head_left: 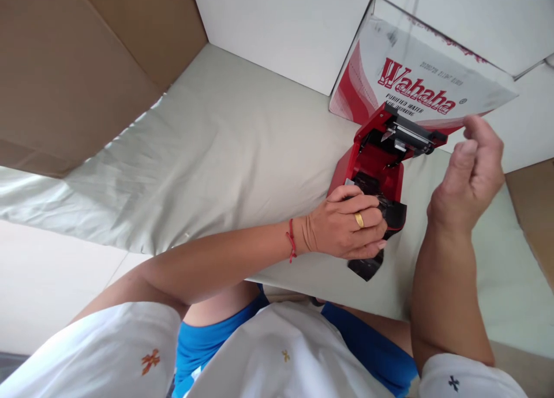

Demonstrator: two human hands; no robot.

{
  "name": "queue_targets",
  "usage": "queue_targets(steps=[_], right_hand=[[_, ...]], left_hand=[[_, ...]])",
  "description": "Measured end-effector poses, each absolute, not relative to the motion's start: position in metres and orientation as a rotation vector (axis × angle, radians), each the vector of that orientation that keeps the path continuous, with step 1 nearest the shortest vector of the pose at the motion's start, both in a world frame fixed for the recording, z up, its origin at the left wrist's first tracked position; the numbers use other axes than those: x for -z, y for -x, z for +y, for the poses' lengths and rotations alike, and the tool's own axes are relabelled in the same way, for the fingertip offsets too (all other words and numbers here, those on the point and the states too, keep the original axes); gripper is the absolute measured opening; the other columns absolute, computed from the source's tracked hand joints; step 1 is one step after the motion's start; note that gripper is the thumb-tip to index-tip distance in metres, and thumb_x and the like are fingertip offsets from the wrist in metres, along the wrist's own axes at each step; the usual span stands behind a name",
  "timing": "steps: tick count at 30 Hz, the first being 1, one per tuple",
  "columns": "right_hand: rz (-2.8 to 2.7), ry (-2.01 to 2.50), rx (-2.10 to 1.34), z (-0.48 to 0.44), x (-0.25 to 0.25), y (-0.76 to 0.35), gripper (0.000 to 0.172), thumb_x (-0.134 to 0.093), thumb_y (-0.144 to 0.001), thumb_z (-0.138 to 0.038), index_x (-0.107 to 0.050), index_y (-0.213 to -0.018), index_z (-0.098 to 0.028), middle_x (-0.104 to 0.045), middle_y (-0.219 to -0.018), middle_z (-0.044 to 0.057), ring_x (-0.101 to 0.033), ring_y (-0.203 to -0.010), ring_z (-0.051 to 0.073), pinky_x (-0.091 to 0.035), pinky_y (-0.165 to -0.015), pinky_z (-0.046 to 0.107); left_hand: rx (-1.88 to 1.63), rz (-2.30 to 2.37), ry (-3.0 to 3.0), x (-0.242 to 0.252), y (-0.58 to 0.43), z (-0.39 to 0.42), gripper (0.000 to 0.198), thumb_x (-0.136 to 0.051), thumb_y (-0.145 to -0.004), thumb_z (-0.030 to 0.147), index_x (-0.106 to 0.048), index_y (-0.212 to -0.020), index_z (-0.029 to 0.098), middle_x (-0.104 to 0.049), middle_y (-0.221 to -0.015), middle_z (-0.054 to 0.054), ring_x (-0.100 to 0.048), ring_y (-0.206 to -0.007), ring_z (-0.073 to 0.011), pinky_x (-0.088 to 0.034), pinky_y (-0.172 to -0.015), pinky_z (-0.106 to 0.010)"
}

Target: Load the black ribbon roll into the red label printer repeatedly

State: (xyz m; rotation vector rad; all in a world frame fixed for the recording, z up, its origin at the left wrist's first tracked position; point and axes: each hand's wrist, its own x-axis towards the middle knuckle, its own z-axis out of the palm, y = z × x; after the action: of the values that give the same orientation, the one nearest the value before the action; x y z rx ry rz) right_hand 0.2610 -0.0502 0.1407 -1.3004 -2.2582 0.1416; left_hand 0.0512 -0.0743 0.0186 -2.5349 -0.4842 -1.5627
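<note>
In the head view, the red box [341, 171] sits on the surface [259, 150], near the carton [415, 75]. Your left fingers [369, 220] bend over its near end and a black strip [367, 267]; I can't tell how tightly. Your right fingers [485, 136], loosely curled, show nothing held. A bump could drop the raised lid [373, 124] onto your left fingers. The box opens upward; its long way seems to run toward the carton.

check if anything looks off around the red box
A black piece sticks out past the near end of the red box, bent and askew, so it looks untidy. Nothing appears spilled.
</note>
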Motion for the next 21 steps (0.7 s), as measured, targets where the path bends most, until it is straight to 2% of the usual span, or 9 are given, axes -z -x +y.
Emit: queue_targets(steps=[5, 9, 12, 14, 17, 21], right_hand=[[-2.283, 1.334, -0.089, -0.053, -0.147, -0.261, 0.046, -0.066, -0.113, -0.068, -0.089, -0.140, -0.038, -0.087, -0.126, 0.017, -0.070, -0.138, 0.046, -0.057, -0.114, 0.067], [-1.907, 1.378, 0.009, -0.061, -0.141, -0.255, 0.050, -0.049, -0.124, -0.058, -0.090, -0.135, -0.031, -0.087, -0.132, 0.018, -0.078, -0.129, 0.037, -0.059, -0.117, 0.059], [-1.807, 1.343, -0.008, -0.080, -0.125, -0.248, 0.043, -0.056, -0.123, -0.049, -0.093, -0.113, -0.028, -0.088, -0.113, 0.013, -0.083, -0.111, 0.032, -0.064, -0.105, 0.054], [-1.847, 1.315, 0.003, -0.093, -0.111, -0.245, 0.040, -0.059, -0.122, -0.044, -0.092, -0.106, -0.028, -0.087, -0.105, 0.011, -0.083, -0.106, 0.031, -0.066, -0.099, 0.053], [-1.852, 1.268, 0.060, -0.105, -0.094, -0.243, 0.033, -0.061, -0.120, -0.038, -0.092, -0.113, -0.028, -0.088, -0.110, 0.010, -0.084, -0.110, 0.030, -0.067, -0.104, 0.055], [-1.787, 1.235, 0.072, -0.106, -0.081, -0.242, 0.030, -0.062, -0.120, -0.037, -0.090, -0.117, -0.028, -0.085, -0.110, 0.010, -0.082, -0.112, 0.030, -0.067, -0.109, 0.058]], left_hand=[[1.590, -0.495, 2.399, -0.025, -0.050, -0.075, 0.018, -0.072, -0.113, 0.040, -0.079, -0.121, 0.025, -0.086, -0.117, -0.003, -0.079, -0.133, -0.0250, -0.058, -0.113, -0.049], [1.607, -0.479, 2.487, -0.024, -0.049, -0.075, 0.015, -0.074, -0.112, 0.034, -0.081, -0.123, 0.026, -0.087, -0.118, -0.004, -0.079, -0.132, -0.0241, -0.059, -0.116, -0.049], [1.644, -0.483, 2.570, -0.022, -0.049, -0.075, 0.018, -0.077, -0.110, 0.036, -0.081, -0.125, 0.028, -0.088, -0.117, -0.003, -0.080, -0.134, -0.0250, -0.061, -0.116, -0.051], [1.672, -0.476, 2.583, -0.023, -0.049, -0.075, 0.018, -0.078, -0.109, 0.035, -0.079, -0.126, 0.029, -0.088, -0.116, -0.003, -0.081, -0.134, -0.0259, -0.062, -0.116, -0.052], [1.699, -0.434, 2.462, -0.024, -0.049, -0.074, 0.015, -0.075, -0.110, 0.032, -0.078, -0.124, 0.027, -0.088, -0.113, -0.005, -0.083, -0.130, -0.0265, -0.064, -0.110, -0.051], [1.623, -0.449, 2.543, -0.024, -0.047, -0.071, 0.019, -0.068, -0.114, 0.035, -0.075, -0.131, 0.029, -0.087, -0.124, -0.005, -0.081, -0.135, -0.0276, -0.064, -0.115, -0.055]])
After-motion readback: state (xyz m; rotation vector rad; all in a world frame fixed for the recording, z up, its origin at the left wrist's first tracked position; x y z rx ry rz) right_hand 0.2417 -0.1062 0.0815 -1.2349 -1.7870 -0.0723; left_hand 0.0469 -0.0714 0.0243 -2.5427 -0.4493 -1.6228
